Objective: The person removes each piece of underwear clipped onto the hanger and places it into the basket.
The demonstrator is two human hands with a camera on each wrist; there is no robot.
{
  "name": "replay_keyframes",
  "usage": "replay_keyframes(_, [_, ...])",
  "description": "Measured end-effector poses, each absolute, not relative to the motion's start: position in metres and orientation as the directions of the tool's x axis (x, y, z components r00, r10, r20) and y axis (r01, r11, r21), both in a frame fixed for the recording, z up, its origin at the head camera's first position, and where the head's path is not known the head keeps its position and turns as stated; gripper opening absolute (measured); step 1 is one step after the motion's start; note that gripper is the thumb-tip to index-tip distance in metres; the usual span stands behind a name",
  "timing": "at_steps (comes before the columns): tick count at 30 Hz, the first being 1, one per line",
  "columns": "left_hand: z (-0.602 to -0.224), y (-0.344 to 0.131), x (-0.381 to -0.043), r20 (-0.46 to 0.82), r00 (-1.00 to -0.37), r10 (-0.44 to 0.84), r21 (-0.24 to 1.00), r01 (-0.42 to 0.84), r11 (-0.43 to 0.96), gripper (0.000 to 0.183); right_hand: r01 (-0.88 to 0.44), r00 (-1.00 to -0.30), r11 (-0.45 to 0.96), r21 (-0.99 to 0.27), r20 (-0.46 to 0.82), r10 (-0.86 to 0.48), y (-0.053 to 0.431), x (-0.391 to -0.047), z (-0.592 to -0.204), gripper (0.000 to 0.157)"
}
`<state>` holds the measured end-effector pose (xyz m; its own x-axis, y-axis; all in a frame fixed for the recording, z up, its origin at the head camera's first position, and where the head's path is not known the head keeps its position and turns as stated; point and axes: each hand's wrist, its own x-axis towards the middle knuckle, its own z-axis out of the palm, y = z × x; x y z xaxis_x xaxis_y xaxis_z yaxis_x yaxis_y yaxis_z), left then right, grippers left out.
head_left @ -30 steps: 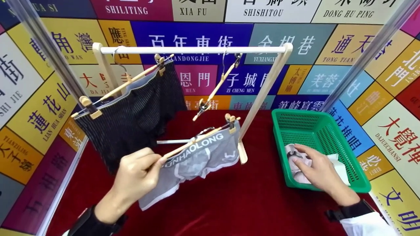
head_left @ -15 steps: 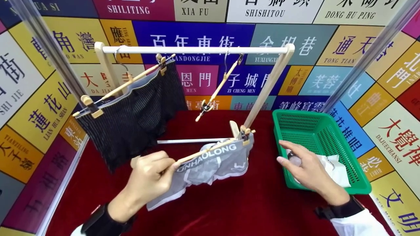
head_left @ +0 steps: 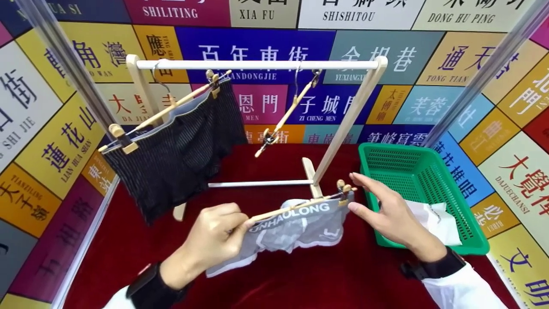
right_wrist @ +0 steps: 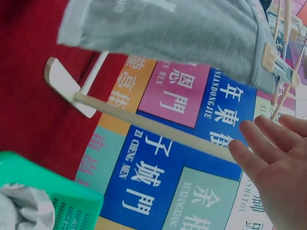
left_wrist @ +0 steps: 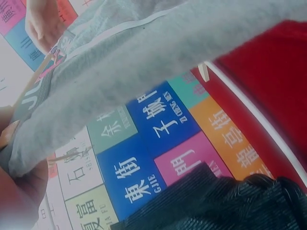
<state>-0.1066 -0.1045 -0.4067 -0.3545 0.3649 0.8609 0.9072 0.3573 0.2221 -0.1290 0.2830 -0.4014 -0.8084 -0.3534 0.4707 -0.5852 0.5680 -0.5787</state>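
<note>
My left hand [head_left: 218, 236] grips the left end of a wooden clip hanger [head_left: 281, 211], from which grey boxer briefs [head_left: 296, 227] with white lettering on the waistband hang. The hanger's right clip [head_left: 344, 189] holds the waistband there; the left clip is hidden by my fingers. My right hand [head_left: 388, 214] is spread, fingers straight, with its thumb and fingertips right beside that right clip. In the right wrist view the grey boxer briefs [right_wrist: 192, 38] and a clip [right_wrist: 276, 62] appear just past my fingers.
A small rack [head_left: 257, 65] carries black ribbed shorts [head_left: 176, 150] on one clip hanger and a bare clip hanger [head_left: 287, 113]. To the right stands a green basket [head_left: 476, 244] with white and pale cloth [head_left: 441, 223] inside. Dark red cloth [head_left: 274, 283] covers the table.
My left hand has carried the hanger and grey boxer briefs to the right. My right hand has moved from over the pale cloth in the basket leftward to the hanger's right end.
</note>
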Motion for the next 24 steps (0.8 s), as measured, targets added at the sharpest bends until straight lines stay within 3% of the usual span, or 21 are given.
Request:
replay_keyframes(11, [-0.411,-0.091,-0.112,0.845,-0.351,0.403,0.254,0.927,0.276,0.021,-0.684,-0.729,0.439,-0.582,0.527,-0.436,0.278,-0.137,-0.403,0.058])
replay_keyframes(17, [-0.414,-0.088,-0.119,0.830,-0.358,0.428,0.272,0.929,0.250,0.020,-0.656,-0.752,0.419,-0.628,0.498,-0.431,0.284,-0.135,-0.405,0.042])
replay_keyframes(24, [-0.419,-0.086,-0.122,0.805,-0.385,0.451,0.296,0.920,0.256,0.021,-0.629,-0.764,0.362,-0.688,0.461,-0.452,0.290,-0.133,-0.407,0.035])
